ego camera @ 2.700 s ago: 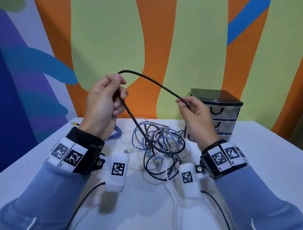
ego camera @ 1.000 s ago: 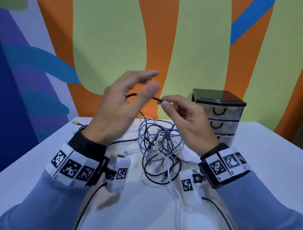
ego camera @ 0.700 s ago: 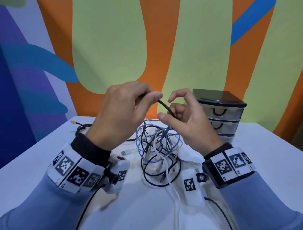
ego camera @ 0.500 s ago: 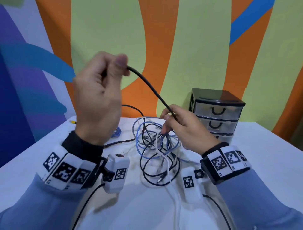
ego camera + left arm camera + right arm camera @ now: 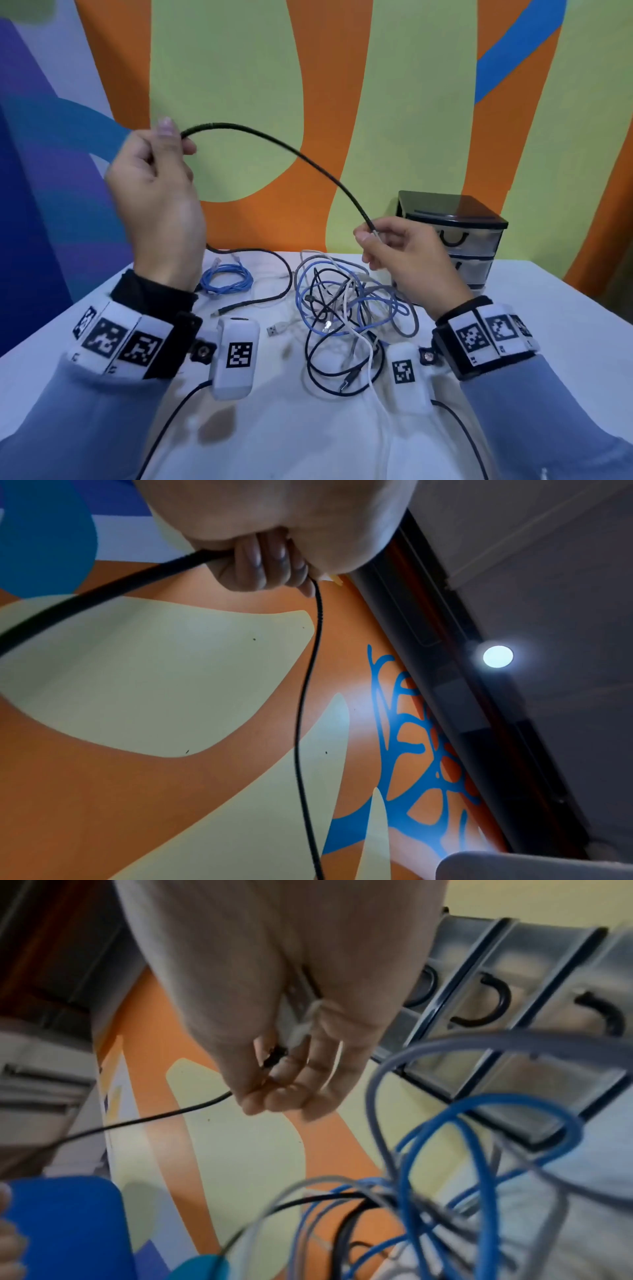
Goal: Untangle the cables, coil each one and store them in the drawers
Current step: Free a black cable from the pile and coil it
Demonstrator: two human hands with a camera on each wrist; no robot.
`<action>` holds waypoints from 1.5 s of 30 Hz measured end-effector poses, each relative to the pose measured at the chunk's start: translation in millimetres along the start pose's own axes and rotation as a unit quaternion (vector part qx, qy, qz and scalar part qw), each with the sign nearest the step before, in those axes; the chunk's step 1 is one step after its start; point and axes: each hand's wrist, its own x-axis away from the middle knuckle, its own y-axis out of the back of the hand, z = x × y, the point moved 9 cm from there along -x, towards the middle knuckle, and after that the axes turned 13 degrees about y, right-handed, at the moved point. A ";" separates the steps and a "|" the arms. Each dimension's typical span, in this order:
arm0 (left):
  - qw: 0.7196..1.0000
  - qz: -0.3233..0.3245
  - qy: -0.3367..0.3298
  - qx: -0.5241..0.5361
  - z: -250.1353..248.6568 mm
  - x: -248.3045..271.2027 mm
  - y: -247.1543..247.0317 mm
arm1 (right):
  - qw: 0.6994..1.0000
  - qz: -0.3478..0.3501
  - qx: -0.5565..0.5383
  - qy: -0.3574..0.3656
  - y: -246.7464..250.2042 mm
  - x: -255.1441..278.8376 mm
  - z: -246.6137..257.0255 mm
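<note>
Cable work mid-step: thick black braided cable (image 5: 298,156) arcs across centre of head view, from left hand (image 5: 156,202) raised at upper left down to right hand (image 5: 407,260) at centre right. Left hand fingers curled round the cable, thumb and fingertip pinching it at the top of the arc; left wrist view confirms the curled grip. Right hand pinches the other part of the arc between thumb and forefinger, other fingers loosely bent; right wrist view blurred but agrees. Rest of this cable trails down behind left hand onto the white tabletop (image 5: 561,346), its plug end lying free near lower centre. Tangled heap of black, white, grey and blue cables (image 5: 346,318) sits lower centre, still knotted. Small coiled blue network cable (image 5: 226,282) lies left of heap, apart from it. Black-topped clear plastic drawer unit (image 5: 452,236) at centre right, behind right hand, drawers closed.

Risks, judged: the braided cable is stiff and may spring out of a loose coil; trailing slack may snag the heap and drag it; closed drawers need a free hand.
</note>
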 end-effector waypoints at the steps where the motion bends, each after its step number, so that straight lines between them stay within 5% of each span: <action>1: 1.000 0.011 0.012 0.012 1.8 1.1 -2.4 | 0.997 0.012 -0.065 -0.027 -6.6 2.2 0.1; 5: 0.996 0.058 0.049 0.043 5.7 5.3 -12.0 | 0.944 0.049 -0.304 -0.120 -35.6 11.5 3.9; 9: 0.993 0.107 0.044 0.013 8.4 11.0 -25.5 | 0.905 0.083 -0.393 -0.137 -50.6 15.9 17.7; 14: 0.992 0.117 -0.015 -0.054 3.3 18.8 -32.5 | 0.849 0.141 -0.489 -0.145 -64.6 21.1 36.7; 17: 0.982 0.097 -0.085 -0.137 -3.1 24.6 -32.2 | 0.843 0.108 -0.513 -0.118 -53.3 15.7 44.4; 20: 0.945 0.150 -0.127 -0.262 4.4 35.6 -48.8 | 0.836 0.030 -0.541 -0.087 -30.6 7.3 43.3; 26: 0.798 0.408 -0.103 -0.431 42.1 83.5 -93.5 | 0.846 -0.069 -0.525 -0.064 -12.1 -1.0 27.7; 36: 0.719 0.507 -0.102 -0.463 46.4 133.1 -111.2 | 0.824 -0.139 -0.548 -0.044 -1.0 -3.3 18.9; 39: 0.700 0.538 -0.117 -0.455 41.8 150.4 -116.4 | 0.837 -0.159 -0.524 -0.023 0.4 -2.7 20.5; 41: 0.696 0.552 -0.135 -0.439 36.1 159.4 -119.9 | 0.876 -0.153 -0.458 -0.005 -3.6 -3.7 25.0; 45: 0.761 0.526 -0.134 -0.355 8.3 153.2 -118.3 | 0.970 -0.075 -0.228 0.032 -17.3 2.4 37.4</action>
